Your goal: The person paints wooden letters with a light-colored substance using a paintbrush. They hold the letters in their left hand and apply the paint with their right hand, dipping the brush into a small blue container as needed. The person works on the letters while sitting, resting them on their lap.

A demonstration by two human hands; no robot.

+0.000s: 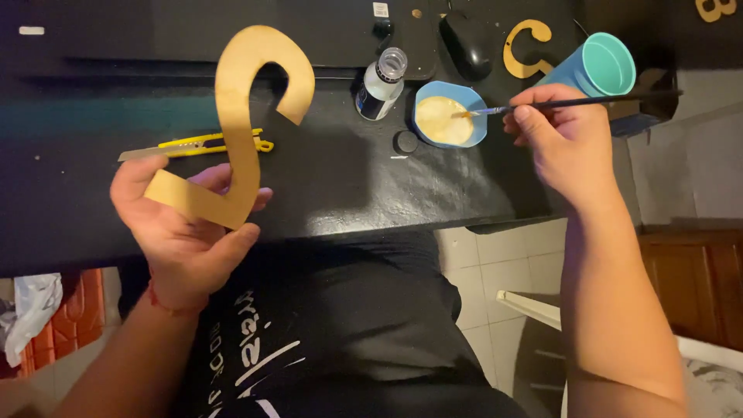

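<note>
My left hand point(182, 232) holds a large gold-painted cutout shaped like a curved numeral point(240, 124) by its lower end, lifted above the black table point(333, 178). My right hand point(561, 143) grips a thin dark paintbrush point(573, 103). The brush tip rests in a small blue dish point(449, 116) filled with pale gold paint.
A small paint bottle point(381, 83) without its cap stands left of the dish, its black cap point(405, 142) lying nearby. A yellow utility knife point(197, 145), a black mouse point(467, 45), a small gold cutout point(525, 48) and a teal cup point(600, 68) sit on the table.
</note>
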